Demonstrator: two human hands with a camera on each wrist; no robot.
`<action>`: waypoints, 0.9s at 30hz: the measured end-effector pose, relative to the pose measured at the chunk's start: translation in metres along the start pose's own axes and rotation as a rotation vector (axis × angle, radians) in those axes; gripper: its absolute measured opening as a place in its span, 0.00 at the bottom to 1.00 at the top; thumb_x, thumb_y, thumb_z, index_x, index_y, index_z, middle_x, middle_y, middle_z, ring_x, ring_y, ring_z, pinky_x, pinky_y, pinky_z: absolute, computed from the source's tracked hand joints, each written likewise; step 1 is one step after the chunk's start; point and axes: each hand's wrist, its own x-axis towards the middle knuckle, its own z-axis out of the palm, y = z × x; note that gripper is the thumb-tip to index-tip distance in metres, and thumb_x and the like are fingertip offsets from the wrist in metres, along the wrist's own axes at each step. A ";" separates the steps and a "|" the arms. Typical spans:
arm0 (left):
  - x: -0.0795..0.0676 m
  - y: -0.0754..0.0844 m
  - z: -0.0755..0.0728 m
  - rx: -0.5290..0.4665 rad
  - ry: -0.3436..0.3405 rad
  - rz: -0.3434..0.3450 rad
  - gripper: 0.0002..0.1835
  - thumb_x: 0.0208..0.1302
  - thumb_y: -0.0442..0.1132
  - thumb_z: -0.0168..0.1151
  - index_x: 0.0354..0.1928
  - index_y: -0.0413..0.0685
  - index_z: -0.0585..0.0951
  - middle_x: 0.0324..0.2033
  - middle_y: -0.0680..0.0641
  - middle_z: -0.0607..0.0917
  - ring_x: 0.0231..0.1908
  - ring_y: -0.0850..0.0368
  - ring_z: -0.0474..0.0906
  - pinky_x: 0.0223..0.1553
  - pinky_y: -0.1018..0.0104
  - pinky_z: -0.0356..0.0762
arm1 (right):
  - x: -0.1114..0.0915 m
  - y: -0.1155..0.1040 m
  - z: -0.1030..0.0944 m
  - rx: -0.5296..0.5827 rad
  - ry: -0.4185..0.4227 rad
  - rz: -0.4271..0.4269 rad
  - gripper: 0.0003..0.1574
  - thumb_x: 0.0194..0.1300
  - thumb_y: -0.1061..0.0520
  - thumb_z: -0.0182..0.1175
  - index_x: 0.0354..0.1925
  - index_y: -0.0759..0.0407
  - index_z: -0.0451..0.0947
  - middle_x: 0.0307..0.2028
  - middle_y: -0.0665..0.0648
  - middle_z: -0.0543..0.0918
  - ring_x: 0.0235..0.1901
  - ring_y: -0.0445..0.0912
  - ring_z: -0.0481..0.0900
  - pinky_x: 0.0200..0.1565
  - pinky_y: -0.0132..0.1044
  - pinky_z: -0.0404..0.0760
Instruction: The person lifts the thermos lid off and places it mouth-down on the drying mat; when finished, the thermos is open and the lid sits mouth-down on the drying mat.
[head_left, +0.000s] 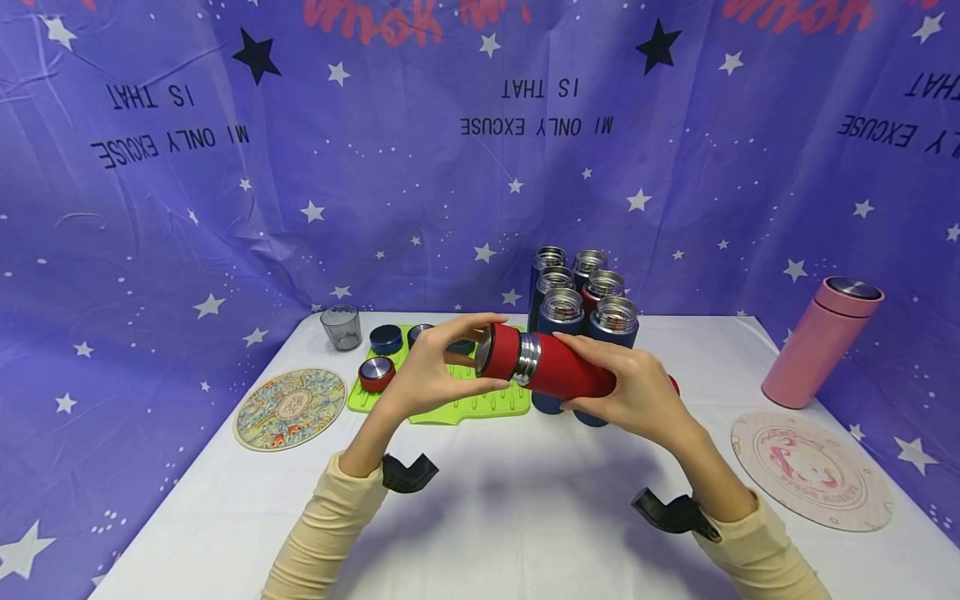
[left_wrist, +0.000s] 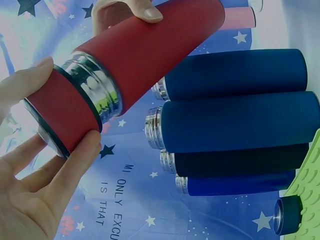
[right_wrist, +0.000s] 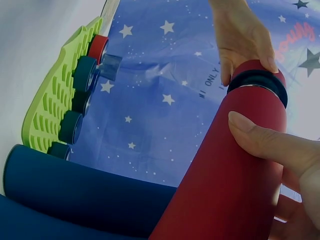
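Above the table, a red thermos bottle (head_left: 564,365) is held tilted between both hands. My right hand (head_left: 637,385) grips its body, thumb on the near side in the right wrist view. With fingers and thumb, my left hand (head_left: 427,367) pinches the red lid (left_wrist: 65,110) at the bottle's mouth. Between lid and body, the shiny steel neck (left_wrist: 97,82) shows in the left wrist view, so the lid is not flush with the body. Right behind the bottle stand several lidless bottles, mostly dark blue ones (head_left: 561,312), with one red bottle (head_left: 602,287) among them.
A green drying mat (head_left: 491,406) carries several lids, among them a red lid (head_left: 377,374). A clear cup (head_left: 342,327) stands behind a patterned round mat (head_left: 292,408). On the right are a pink thermos (head_left: 817,346) with its lid on and a pink round mat (head_left: 813,471).
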 end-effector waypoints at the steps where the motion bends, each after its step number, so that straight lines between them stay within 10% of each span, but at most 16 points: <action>1: 0.000 0.000 -0.001 -0.001 0.002 -0.003 0.38 0.48 0.41 0.78 0.64 0.56 0.74 0.49 0.51 0.80 0.47 0.56 0.78 0.39 0.65 0.84 | 0.000 0.000 0.000 -0.003 -0.003 0.003 0.53 0.37 0.49 0.82 0.64 0.47 0.74 0.54 0.55 0.82 0.48 0.52 0.82 0.43 0.48 0.83; 17: -0.001 -0.006 -0.012 0.071 0.022 -0.092 0.36 0.49 0.42 0.78 0.62 0.57 0.75 0.47 0.51 0.78 0.46 0.57 0.74 0.41 0.65 0.83 | -0.008 0.007 -0.012 0.109 -0.030 0.088 0.55 0.39 0.51 0.82 0.67 0.43 0.70 0.47 0.52 0.84 0.38 0.45 0.83 0.38 0.41 0.84; 27: -0.004 -0.037 -0.013 0.201 0.011 -0.167 0.35 0.46 0.41 0.79 0.59 0.52 0.75 0.52 0.50 0.79 0.47 0.57 0.78 0.37 0.66 0.84 | -0.025 0.013 -0.021 0.141 0.055 0.167 0.56 0.39 0.57 0.82 0.67 0.54 0.69 0.50 0.57 0.83 0.42 0.51 0.85 0.43 0.35 0.83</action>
